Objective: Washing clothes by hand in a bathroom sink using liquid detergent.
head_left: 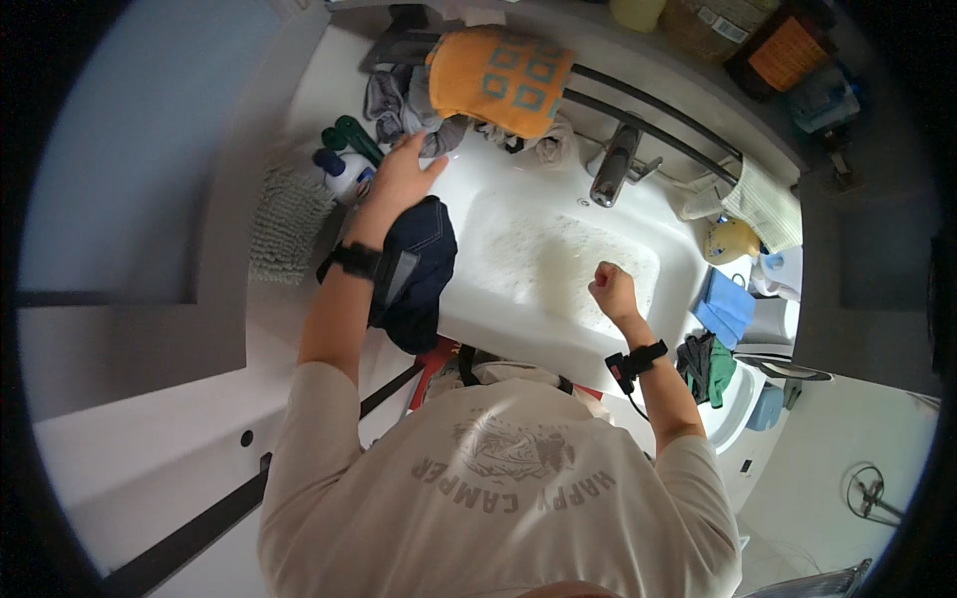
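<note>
My left hand [403, 177] reaches to the sink's far left corner, thumb spread from the fingers. Its fingertips are at the edge of a heap of grey cloth [397, 103]; whether they touch it I cannot tell. Dark blue jeans [419, 269] lie over the sink's left rim, under my left forearm. My right hand [612, 289] is closed in a fist above the foamy water [543, 249], near the right side of the white sink [478, 317]. Nothing shows in that fist.
A faucet [618, 164] stands at the back under a dark double rail [658, 110], where an orange towel [498, 80] hangs. Bottles line the shelf above. Left are a white bottle [344, 174] and grey shaggy mat [287, 224]; right, blue cloths [725, 307].
</note>
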Motion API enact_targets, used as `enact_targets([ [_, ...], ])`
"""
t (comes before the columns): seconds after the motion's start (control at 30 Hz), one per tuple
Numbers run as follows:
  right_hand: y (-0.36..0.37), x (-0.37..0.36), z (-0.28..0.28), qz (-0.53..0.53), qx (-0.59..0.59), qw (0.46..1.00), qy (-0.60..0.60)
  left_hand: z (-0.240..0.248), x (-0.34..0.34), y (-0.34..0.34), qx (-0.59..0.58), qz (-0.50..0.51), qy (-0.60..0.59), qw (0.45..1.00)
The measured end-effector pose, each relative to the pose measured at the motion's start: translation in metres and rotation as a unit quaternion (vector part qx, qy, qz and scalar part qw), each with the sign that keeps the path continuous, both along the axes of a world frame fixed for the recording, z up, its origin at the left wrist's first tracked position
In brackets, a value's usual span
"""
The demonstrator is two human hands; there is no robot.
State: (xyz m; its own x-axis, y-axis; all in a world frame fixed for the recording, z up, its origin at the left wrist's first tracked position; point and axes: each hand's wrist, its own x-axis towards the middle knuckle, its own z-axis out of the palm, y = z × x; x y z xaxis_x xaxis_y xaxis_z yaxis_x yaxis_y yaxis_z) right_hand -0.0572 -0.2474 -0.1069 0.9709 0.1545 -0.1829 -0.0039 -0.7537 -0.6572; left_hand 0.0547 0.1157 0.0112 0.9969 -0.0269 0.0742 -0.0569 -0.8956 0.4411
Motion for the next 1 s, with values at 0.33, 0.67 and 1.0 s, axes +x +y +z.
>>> enact_targets([
  [0.33, 0.048, 0.021, 0.0, 0.22, 0.014, 0.975, 0.028, -0.005, -0.139, 0.051, 0.077, 0.101, -0.092, 0.988],
  [0.67, 0.221, 0.063, 0.066, 0.232, 0.247, 0.934, -0.115, -0.024, -0.173, 0.025, 0.12, 0.082, -0.033, 0.989],
  [1.0, 0.234, 0.054, 0.036, 0.182, 0.044, 0.977, 0.104, -0.055, -0.196, 0.008, 0.044, 0.032, -0.026, 0.998],
])
